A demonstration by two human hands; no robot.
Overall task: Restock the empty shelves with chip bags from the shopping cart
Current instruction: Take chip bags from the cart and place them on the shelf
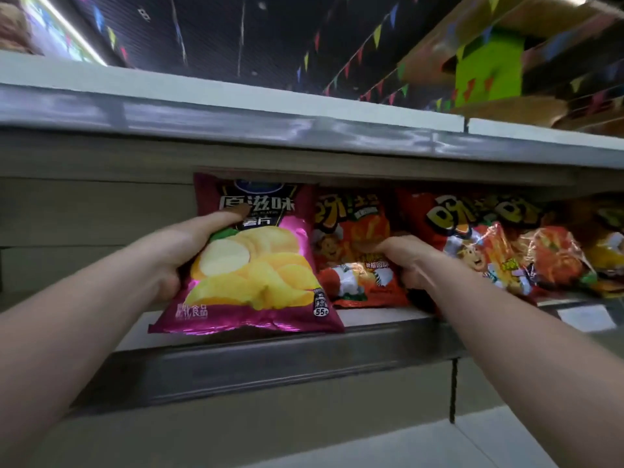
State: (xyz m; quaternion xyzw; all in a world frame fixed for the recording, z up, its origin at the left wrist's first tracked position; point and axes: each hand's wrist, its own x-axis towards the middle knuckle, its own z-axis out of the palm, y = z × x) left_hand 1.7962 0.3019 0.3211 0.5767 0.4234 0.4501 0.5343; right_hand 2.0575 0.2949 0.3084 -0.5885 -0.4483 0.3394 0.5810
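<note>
A magenta chip bag (256, 265) with yellow crisps printed on it stands at the front edge of the shelf (388, 317). My left hand (179, 251) grips its left side, thumb across the front. Beside it on the right stands an orange-red chip bag (351, 261); my right hand (410, 261) holds its right edge with curled fingers. Further red and orange bags (483, 238) stand in a row to the right on the same shelf. The shopping cart is out of view.
The shelf above (236, 109) overhangs the bags closely. Left of the magenta bag the shelf's back panel (94, 214) is bare. A white price label (586, 317) sits on the shelf rail at right. Cardboard boxes (506, 62) and strings of flags show above.
</note>
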